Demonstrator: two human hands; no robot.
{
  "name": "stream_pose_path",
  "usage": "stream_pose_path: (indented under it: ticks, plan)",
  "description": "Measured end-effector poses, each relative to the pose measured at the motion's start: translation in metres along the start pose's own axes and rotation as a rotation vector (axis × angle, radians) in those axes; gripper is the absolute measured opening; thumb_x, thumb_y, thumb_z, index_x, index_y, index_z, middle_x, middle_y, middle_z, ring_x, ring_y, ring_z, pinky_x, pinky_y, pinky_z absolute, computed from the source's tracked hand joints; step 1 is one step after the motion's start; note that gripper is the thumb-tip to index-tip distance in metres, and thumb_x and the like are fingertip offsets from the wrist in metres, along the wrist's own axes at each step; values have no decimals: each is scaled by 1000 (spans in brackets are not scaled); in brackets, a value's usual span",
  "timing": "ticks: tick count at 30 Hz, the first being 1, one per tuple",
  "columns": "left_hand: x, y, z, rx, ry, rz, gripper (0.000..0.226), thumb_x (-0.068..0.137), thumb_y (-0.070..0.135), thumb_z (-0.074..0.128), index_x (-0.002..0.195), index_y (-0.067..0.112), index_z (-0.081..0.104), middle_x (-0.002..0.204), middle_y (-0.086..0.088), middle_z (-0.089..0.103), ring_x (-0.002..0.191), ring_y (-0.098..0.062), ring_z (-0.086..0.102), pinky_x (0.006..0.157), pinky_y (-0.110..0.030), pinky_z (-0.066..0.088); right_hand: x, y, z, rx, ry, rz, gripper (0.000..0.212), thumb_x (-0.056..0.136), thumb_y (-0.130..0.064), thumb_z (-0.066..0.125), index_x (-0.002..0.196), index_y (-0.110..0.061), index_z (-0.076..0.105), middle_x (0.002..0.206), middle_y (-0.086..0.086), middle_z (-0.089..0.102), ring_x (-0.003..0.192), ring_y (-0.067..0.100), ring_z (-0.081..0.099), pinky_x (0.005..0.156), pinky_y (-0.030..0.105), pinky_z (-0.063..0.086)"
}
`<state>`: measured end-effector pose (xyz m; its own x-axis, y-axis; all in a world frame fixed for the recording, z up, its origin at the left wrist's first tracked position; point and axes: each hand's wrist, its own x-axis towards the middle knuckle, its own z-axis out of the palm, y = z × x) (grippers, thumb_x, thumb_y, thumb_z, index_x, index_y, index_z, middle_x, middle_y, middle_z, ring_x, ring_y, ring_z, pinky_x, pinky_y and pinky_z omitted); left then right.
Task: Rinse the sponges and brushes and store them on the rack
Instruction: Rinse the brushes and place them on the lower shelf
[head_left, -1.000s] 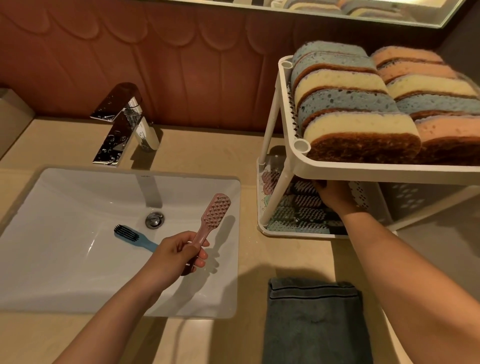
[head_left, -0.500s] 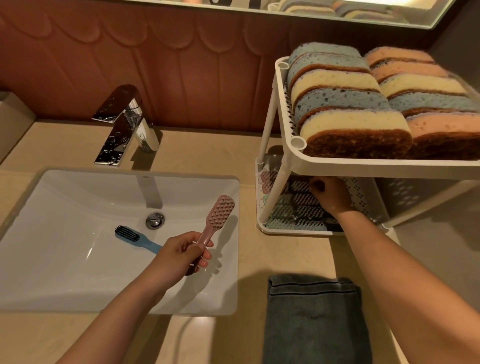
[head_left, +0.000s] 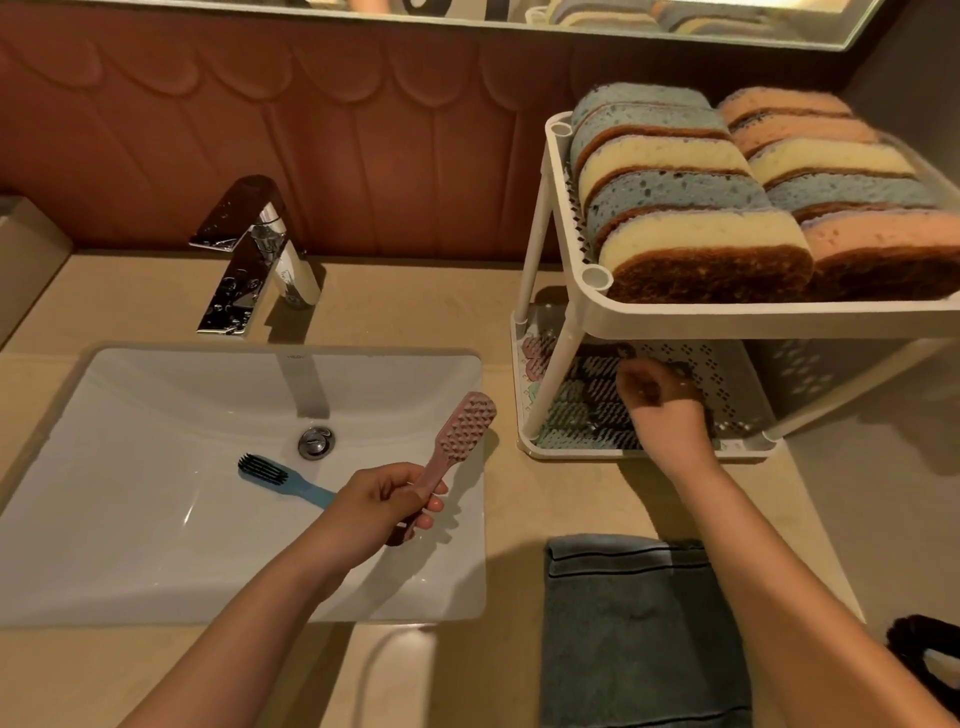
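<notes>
right hand (head_left: 662, 402) now nearer; pink brush (head_left: 451, 451) head up-right, diagonal

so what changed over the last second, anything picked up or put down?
Right hand has drawn back from deep under the white two-tier rack toward the lower tray's front edge; whether it holds anything can't be told. Nothing newly picked up or released. Left hand keeps gripping the pink plastic brush over the white sink. Blue brush in the basin and stacked sponges unchanged.
</notes>
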<state>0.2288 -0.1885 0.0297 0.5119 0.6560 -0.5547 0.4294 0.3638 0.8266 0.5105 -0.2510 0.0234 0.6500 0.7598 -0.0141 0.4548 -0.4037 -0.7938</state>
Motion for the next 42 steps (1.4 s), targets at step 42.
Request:
stream_pose_path:
  ticks: [42]
  plan:
    - [80,56,65,809,230,933,50,86,52,32,90,11,60,69,-5,71,67,-29,69,53,-29,42,53,4,-31,-114,-202,189,45,92,-32,53,129,-8,50,135,12,52,124,29,47,98,33,37]
